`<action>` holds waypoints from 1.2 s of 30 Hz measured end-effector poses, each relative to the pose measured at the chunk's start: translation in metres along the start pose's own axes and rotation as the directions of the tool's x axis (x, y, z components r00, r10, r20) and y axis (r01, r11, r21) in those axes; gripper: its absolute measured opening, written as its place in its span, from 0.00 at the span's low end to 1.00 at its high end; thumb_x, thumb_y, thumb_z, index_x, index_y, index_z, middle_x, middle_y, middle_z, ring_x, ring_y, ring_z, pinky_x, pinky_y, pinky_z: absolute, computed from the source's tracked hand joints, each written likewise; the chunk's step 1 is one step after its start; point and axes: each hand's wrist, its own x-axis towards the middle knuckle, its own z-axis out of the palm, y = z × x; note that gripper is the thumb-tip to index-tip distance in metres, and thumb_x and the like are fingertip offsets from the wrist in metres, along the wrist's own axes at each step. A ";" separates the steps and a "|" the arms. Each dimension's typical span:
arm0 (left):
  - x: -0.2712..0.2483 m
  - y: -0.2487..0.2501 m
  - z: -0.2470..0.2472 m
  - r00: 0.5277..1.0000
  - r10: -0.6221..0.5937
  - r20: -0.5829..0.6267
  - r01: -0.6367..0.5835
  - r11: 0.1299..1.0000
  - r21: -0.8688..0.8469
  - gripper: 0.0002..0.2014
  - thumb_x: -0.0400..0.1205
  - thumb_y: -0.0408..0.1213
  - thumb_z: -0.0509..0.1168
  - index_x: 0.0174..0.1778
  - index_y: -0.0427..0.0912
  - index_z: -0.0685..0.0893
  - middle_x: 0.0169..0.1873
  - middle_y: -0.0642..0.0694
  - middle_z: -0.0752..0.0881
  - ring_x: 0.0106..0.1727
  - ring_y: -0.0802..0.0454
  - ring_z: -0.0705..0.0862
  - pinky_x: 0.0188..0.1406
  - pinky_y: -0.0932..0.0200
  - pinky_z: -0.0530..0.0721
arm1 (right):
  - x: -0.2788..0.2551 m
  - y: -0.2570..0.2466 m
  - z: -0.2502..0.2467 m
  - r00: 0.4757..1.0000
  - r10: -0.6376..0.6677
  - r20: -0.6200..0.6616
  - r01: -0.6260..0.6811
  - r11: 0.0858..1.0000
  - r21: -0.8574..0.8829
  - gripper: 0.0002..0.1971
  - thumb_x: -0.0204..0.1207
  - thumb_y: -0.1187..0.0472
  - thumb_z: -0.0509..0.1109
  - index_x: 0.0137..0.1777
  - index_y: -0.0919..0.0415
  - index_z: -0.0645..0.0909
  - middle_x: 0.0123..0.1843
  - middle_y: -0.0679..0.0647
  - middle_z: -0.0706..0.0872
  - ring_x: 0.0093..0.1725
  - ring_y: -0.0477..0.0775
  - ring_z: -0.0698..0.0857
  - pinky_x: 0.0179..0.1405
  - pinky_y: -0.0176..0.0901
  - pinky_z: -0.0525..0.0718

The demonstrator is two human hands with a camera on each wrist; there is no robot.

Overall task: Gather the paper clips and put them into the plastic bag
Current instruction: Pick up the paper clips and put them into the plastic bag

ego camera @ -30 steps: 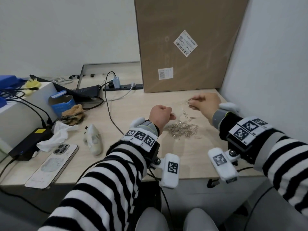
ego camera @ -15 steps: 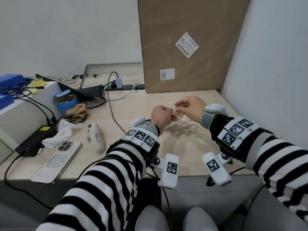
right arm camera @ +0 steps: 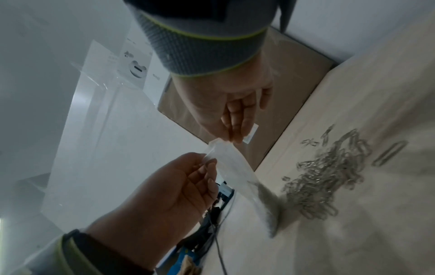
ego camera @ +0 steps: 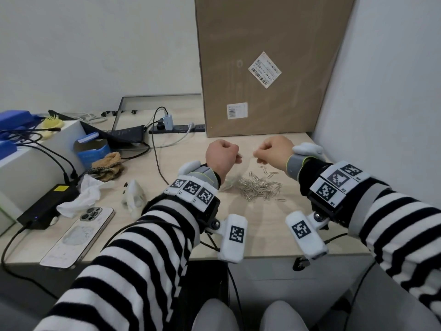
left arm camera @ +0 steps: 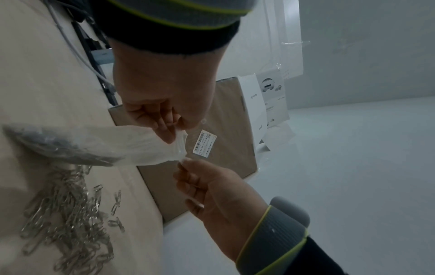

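A heap of silver paper clips (ego camera: 259, 188) lies on the light wooden desk (ego camera: 262, 230), with a few strays around it. Just above and behind the heap I hold a small clear plastic bag (ego camera: 230, 183) by its top edge. My left hand (ego camera: 238, 158) pinches one side of the mouth and my right hand (ego camera: 256, 155) pinches the other. In the left wrist view the bag (left arm camera: 117, 145) hangs from my left fingers (left arm camera: 169, 134) down to the desk beside the clips (left arm camera: 70, 214). The right wrist view shows my right fingers (right arm camera: 235, 134) pinching the bag (right arm camera: 230, 167).
A tall cardboard box (ego camera: 269, 68) stands at the back and a white wall (ego camera: 386, 115) closes the right side. A power strip (ego camera: 176, 127), cables, a phone (ego camera: 78, 232), crumpled tissue (ego camera: 81, 197) and a black adapter (ego camera: 47, 206) lie to the left.
My right hand came in from the far right to meet my left hand at the bag. Both hands now sit a little higher, pinching the bag's top between them.
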 end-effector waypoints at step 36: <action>0.037 -0.095 -0.023 0.933 -0.347 0.095 0.348 0.937 0.004 0.16 0.83 0.27 0.47 0.53 0.36 0.81 0.35 0.47 0.85 0.30 0.57 0.82 0.22 0.68 0.73 | 0.006 0.061 0.028 0.983 0.028 0.180 0.002 0.987 -0.162 0.07 0.77 0.64 0.65 0.48 0.58 0.84 0.41 0.48 0.84 0.43 0.51 0.81 0.42 0.37 0.76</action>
